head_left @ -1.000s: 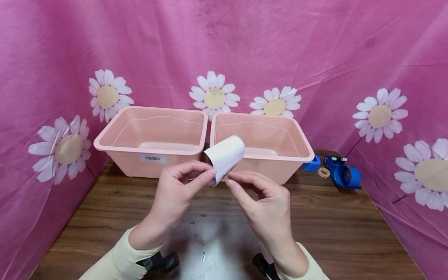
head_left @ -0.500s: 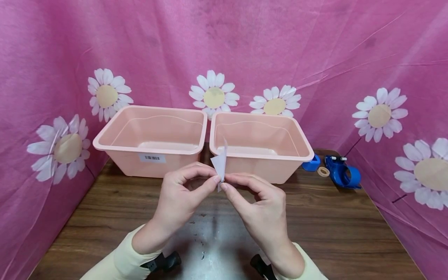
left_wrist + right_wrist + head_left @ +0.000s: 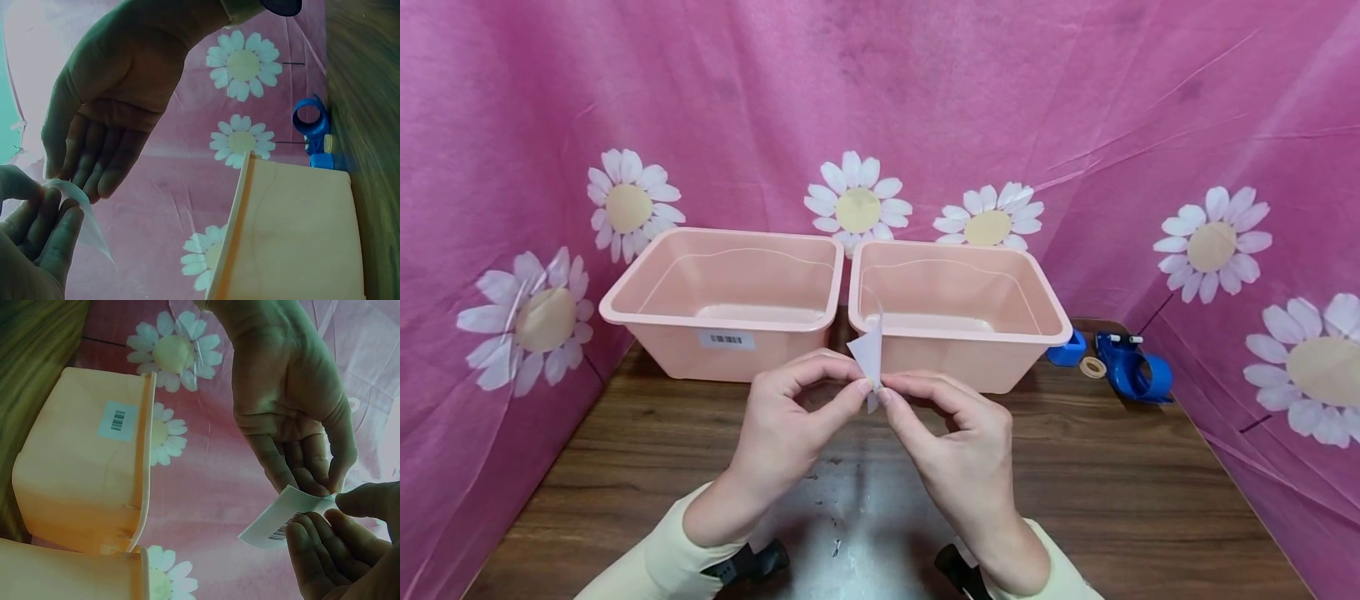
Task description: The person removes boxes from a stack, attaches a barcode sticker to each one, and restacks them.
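Observation:
A white barcode sticker (image 3: 869, 350), edge-on in the head view, is held up in front of the gap between two pink plastic bins. My left hand (image 3: 790, 425) pinches its near corner between thumb and forefinger. My right hand (image 3: 958, 437) pinches the same corner from the other side, the fingertips of both hands almost meeting. In the right wrist view the sticker (image 3: 281, 519) shows its printed barcode face, slightly curved. From the left wrist, the sticker (image 3: 90, 225) looks thin and bent, its loose end hanging off the fingers.
The left bin (image 3: 722, 322) bears a barcode label (image 3: 727, 339) on its front; the right bin (image 3: 955, 358) stands beside it. At the right lie a blue tape dispenser (image 3: 1131, 371), a small tan ring (image 3: 1093, 367) and a blue piece (image 3: 1067, 350). A pink flowered curtain (image 3: 880, 83) surrounds the wooden table (image 3: 1112, 492).
The sticker has turned from showing its broad white face to edge-on, and the hands have drawn together at its corner. Over the last half second they barely moved.

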A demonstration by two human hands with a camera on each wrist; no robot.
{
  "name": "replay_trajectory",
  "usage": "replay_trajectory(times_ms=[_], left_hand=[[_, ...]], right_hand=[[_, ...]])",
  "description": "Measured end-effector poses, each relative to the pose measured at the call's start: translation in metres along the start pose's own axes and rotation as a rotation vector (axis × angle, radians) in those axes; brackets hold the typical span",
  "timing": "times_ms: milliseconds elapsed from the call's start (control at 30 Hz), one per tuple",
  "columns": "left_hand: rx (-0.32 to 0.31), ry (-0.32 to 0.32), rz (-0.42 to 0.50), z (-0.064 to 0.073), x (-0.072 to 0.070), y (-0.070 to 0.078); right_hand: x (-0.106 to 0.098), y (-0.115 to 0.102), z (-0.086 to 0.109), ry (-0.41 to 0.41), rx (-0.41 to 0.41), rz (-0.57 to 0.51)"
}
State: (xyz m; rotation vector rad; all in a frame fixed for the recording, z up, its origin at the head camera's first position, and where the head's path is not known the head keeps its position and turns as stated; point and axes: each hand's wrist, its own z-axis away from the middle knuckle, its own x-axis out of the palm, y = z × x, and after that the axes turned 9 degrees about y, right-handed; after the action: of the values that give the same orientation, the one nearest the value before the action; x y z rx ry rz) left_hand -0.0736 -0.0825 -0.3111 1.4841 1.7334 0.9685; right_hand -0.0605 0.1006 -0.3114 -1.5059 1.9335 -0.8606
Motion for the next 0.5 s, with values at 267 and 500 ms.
replay_trajectory(times_ms=[267, 500], left_hand=[[-0.023, 0.011, 0.038, -0.001, -0.003, 0.000], [-0.130, -0.002, 0.138, -0.007, -0.012, 0.005]], right_hand=[[-0.001, 0.002, -0.003, 0.027, 0.014, 0.024], [-0.006, 0.001, -0.012, 0.084, 0.101, 0.003]])
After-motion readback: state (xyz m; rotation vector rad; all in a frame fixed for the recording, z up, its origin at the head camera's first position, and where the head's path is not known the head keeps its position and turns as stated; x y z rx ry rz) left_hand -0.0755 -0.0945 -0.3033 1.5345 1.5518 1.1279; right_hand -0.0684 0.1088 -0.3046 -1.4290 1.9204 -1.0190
